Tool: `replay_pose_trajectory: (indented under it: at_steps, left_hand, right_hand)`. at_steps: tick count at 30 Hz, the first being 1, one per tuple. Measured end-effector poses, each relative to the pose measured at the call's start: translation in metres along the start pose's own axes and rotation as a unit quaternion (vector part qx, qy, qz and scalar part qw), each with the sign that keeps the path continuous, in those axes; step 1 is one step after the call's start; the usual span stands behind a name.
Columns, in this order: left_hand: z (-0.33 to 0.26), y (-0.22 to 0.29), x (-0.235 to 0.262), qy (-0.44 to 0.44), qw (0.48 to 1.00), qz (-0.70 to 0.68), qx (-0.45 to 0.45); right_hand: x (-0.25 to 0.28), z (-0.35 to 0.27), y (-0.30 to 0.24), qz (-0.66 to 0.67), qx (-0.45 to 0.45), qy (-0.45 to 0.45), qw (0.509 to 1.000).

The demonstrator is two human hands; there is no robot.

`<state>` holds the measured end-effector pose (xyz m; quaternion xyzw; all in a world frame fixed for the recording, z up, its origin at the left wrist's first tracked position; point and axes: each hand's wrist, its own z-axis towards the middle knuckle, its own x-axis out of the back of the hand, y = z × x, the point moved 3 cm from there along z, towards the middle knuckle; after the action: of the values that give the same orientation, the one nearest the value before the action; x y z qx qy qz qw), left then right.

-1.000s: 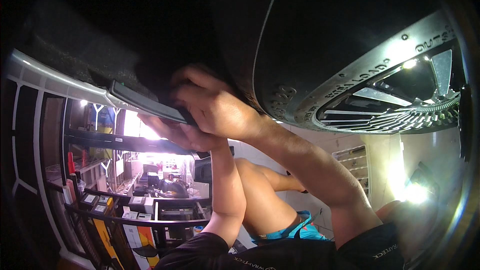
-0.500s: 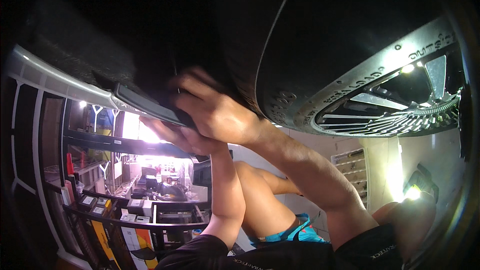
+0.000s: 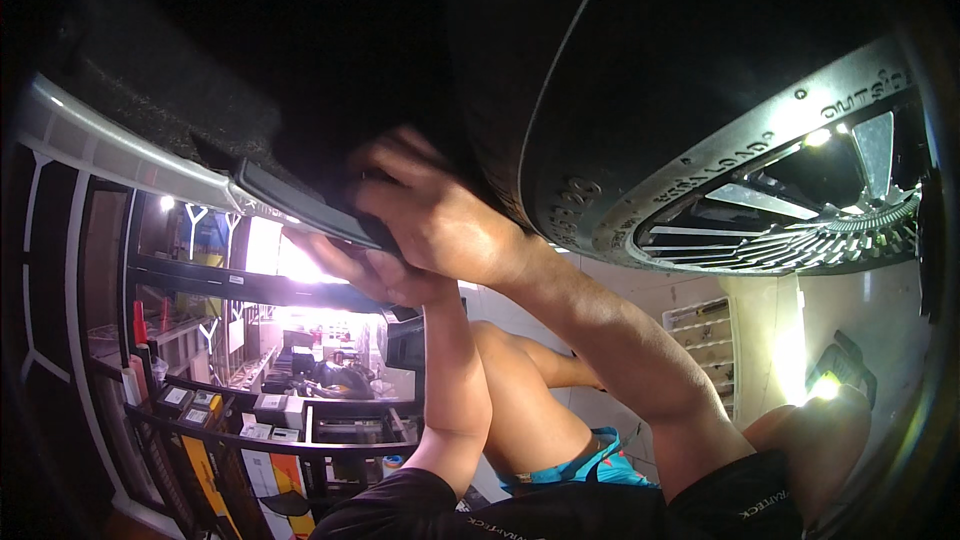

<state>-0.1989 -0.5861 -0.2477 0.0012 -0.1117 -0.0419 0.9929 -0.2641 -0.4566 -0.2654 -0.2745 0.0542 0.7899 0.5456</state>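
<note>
A dark plastic trim strip (image 3: 310,208) runs along the lower lip of a car's wheel arch, left of a black tyre (image 3: 580,185) with a spoked rim (image 3: 790,205). My left hand (image 3: 375,268) is under the strip's right end. Its fingers lie along the strip's outer side, and the thumb is near the edge. My right hand (image 3: 440,220) reaches over that end into the shadowed arch, between strip and tyre. Its fingers are curled and slightly blurred. Darkness hides their tips and anything between them.
Above my hands is the dark arch lining (image 3: 170,100). At the lower left stands a black shelf rack (image 3: 350,448) with boxes (image 3: 275,480). A tray with slots (image 3: 705,340) lies on the floor beyond my right forearm, and a bright lamp (image 3: 826,386) shines at the lower right.
The view has shifted a little, so strip and tyre sit slightly farther right. My right fingers have moved slightly within the arch. Both hands stay at the strip's end.
</note>
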Motion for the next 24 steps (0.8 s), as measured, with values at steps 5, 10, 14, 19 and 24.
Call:
replay_pose_trajectory:
  at_steps: [5,10,14,19,24]
  left_hand:
    - [0.0,-0.011,0.004,-0.011,0.987,0.062,-0.145]
    - [0.006,-0.02,0.005,0.014,0.994,-0.007,-0.104]
    - [0.005,0.002,-0.001,0.032,0.993,0.014,-0.117]
    - [0.001,0.024,-0.003,0.055,0.987,0.055,-0.143]
    - [0.009,0.019,-0.002,0.023,0.99,0.023,-0.134]
  right_hand:
    - [-0.004,0.002,0.001,0.032,-0.055,-0.009,0.998]
    - [0.001,0.005,0.005,0.119,-0.163,0.018,0.979]
    - [0.003,0.001,0.001,0.121,-0.141,0.029,0.982]
    - [-0.002,0.001,0.001,0.084,-0.071,0.032,0.993]
    - [0.0,0.004,0.003,0.051,-0.117,-0.01,0.992]
